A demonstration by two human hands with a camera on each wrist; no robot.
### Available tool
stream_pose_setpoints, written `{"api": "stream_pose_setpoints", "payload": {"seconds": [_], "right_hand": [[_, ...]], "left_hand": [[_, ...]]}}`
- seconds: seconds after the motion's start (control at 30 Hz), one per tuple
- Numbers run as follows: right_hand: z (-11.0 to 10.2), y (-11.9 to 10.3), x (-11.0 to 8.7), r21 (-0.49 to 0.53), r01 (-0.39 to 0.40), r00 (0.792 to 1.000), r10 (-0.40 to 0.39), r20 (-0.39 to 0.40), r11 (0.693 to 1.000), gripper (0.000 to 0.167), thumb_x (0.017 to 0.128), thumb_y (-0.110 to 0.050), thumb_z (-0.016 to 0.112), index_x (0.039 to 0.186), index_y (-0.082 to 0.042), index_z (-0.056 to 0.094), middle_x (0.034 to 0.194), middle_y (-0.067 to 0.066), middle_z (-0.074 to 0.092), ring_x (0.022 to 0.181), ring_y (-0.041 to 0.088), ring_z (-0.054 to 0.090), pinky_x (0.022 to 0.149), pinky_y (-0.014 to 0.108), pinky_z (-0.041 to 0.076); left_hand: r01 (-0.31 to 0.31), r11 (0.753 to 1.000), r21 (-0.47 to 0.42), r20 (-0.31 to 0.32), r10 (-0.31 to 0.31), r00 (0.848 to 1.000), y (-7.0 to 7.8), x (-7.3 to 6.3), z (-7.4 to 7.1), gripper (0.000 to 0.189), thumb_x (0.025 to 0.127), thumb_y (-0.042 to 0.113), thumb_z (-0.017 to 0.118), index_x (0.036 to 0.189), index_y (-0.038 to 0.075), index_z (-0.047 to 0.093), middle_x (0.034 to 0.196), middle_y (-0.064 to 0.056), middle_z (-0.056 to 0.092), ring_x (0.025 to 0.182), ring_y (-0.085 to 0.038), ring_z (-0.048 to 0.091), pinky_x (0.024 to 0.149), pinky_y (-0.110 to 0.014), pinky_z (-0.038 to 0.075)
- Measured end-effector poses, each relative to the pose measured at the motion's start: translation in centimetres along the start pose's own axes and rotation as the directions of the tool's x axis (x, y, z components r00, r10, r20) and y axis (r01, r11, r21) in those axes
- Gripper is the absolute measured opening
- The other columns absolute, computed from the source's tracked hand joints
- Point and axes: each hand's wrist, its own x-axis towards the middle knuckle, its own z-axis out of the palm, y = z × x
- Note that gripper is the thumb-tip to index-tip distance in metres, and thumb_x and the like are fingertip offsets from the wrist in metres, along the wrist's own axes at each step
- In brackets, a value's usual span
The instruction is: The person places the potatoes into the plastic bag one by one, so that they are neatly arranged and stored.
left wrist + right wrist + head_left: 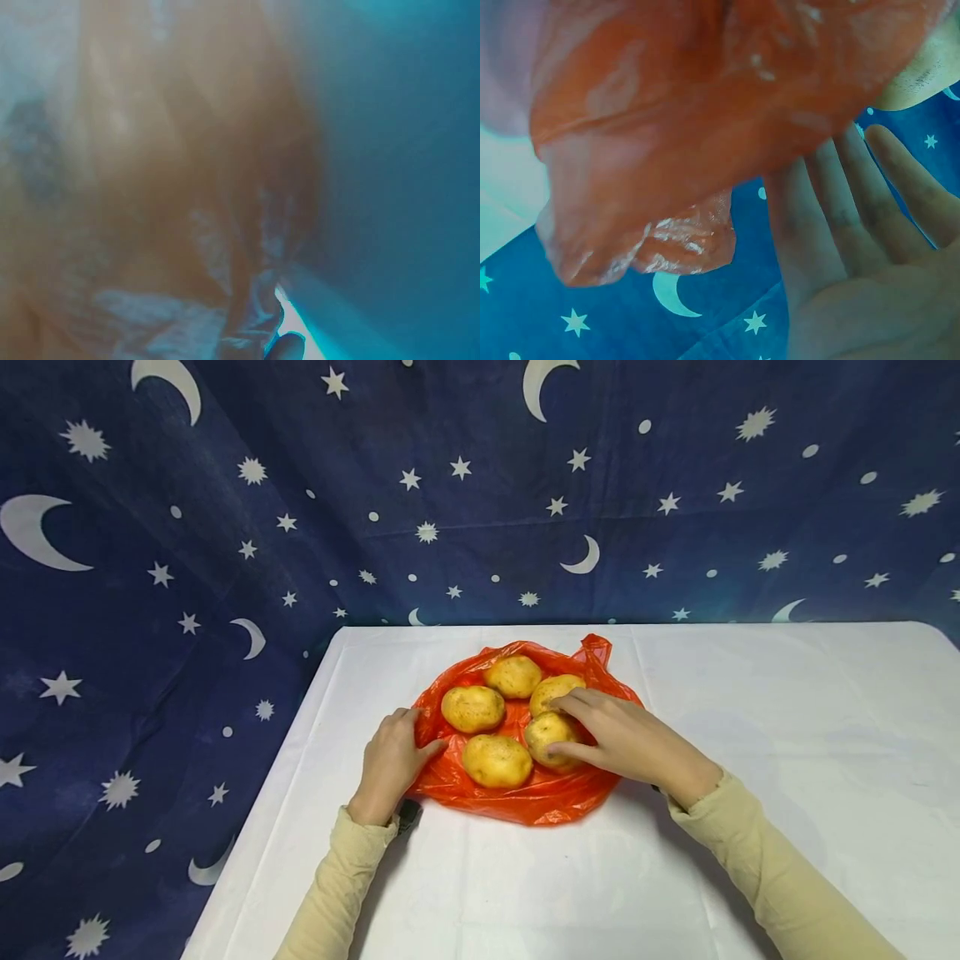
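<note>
A red plastic bag (480, 806) lies spread on the table with several potatoes (497, 762) inside. My left hand (390, 758) holds the bag's left edge, its thumb on the inner side. Over the right side of the bag, my right hand (622, 733) has its thumb and fingers spread about a potato (546, 735). In the right wrist view, the fingers (855, 217) are nearly straight, some tips hidden behind the bag (682, 135), with a potato (922, 75) close by. Whether they press on it is hard to see. The left wrist view is blurred.
A white cloth covers the table (787, 710), which extends widely to the right of the bag. Behind and to the left hangs a dark blue curtain (487, 435) with moons and stars. A knotted handle (596, 648) of the bag sticks up at its back right.
</note>
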Motion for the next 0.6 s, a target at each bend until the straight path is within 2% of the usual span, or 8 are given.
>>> {"api": "stream_pose_setpoints", "payload": {"seconds": [0.1,0.3,0.5,0.6], "right_hand": [[-0.1,0.1,-0.3,-0.004,0.007,1.0,-0.007,-0.015,1.0,0.061,0.089,-0.049,0.071,0.129,-0.004,0.06,0.124,0.009,0.061,0.118,0.027,0.058,0.1,0.048,0.049],[-0.7,0.2,-0.8,-0.027,-0.019,1.0,0.018,-0.022,0.999,0.07,0.088,-0.05,0.071,0.138,-0.003,0.053,0.135,0.012,0.055,0.127,0.031,0.052,0.102,0.051,0.047],[-1.2,0.4,-1.3,-0.037,-0.025,0.998,0.022,-0.057,0.999,0.076,0.088,-0.048,0.071,0.142,-0.001,0.046,0.139,0.016,0.05,0.131,0.034,0.048,0.106,0.054,0.043],[-1.3,0.6,-1.6,-0.042,-0.024,0.996,0.02,-0.089,0.999,0.078,0.087,-0.046,0.073,0.143,0.0,0.044,0.142,0.017,0.047,0.131,0.035,0.046,0.108,0.055,0.041]], "left_hand": [[0.007,1.0,0.007,-0.007,-0.007,1.0,0.1,0.0,-0.3,0.057,0.081,0.029,0.083,0.125,0.001,0.064,0.114,-0.018,0.065,0.102,-0.036,0.062,0.084,-0.054,0.056],[-0.02,0.999,0.026,-0.075,0.022,0.997,0.4,0.2,-1.0,0.062,0.079,0.03,0.085,0.131,0.004,0.061,0.12,-0.02,0.063,0.104,-0.039,0.061,0.087,-0.053,0.054],[-0.042,0.998,0.045,-0.086,0.046,0.995,1.0,0.0,-1.7,0.072,0.078,0.031,0.085,0.138,0.003,0.056,0.137,-0.023,0.054,0.123,-0.043,0.052,0.1,-0.055,0.045],[-0.073,0.997,0.029,-0.088,0.076,0.993,1.4,-0.2,-2.1,0.072,0.079,0.029,0.085,0.139,0.004,0.055,0.141,-0.023,0.051,0.128,-0.042,0.047,0.104,-0.055,0.042]]}}
